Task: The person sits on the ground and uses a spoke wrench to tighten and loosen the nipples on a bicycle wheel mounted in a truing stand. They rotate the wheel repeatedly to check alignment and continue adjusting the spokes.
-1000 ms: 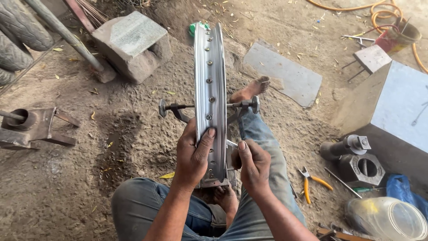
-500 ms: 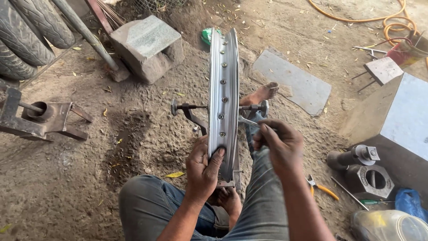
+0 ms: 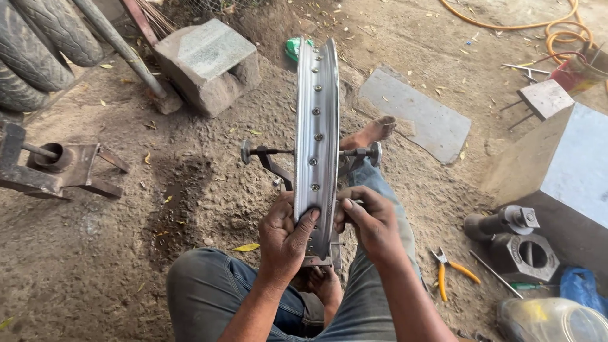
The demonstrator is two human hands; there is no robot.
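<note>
You hold a shiny rim (image 3: 315, 126) upright on a stand (image 3: 272, 166).
Your left hand (image 3: 286, 235) wraps its fingers around the rim's near edge. Your right hand (image 3: 370, 223) presses the other side, fingers curled against it. Pliers (image 3: 451, 273) lie on the dirt nearby.

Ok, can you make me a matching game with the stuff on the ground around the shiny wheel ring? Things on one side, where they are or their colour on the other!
Things:
1. wheel rim
2. pliers
3. hose
4. tyres

Place or colour:
A. coiled at the top right, orange
B. stacked at the top left, black
C. upright in the middle, gripped by the left hand and touched by the right hand
D. lying on the dirt to the right of the person's leg, yellow handles

Pairs: 1-C, 2-D, 3-A, 4-B
</note>
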